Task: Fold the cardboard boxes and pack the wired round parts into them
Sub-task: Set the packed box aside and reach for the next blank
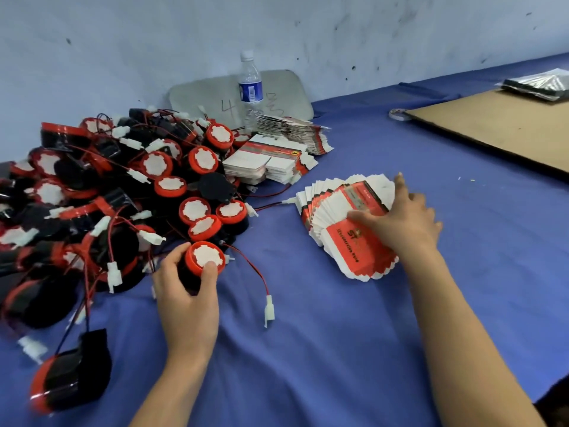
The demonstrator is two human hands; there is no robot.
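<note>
Left hand (pixel 187 291) grips one wired round part (pixel 204 260) at 8 o'clock on the tabletop (pixel 338 349). That puts it at the near edge of the parts pile (pixel 107 195) we see at 9. Right hand (pixel 406 220) lies open, fingers spread, on the fanned stack of flat boxes (pixel 332 211) at 3. More flat box stacks (pixel 271 161) sit at 12, near a water bottle (pixel 251 87).

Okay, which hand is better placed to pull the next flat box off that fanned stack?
The right hand. It rests on the fanned stack of flat boxes, fingers spread over the top one. The left hand is gripping a round part at the edge of the pile, apart from the stack.
</note>
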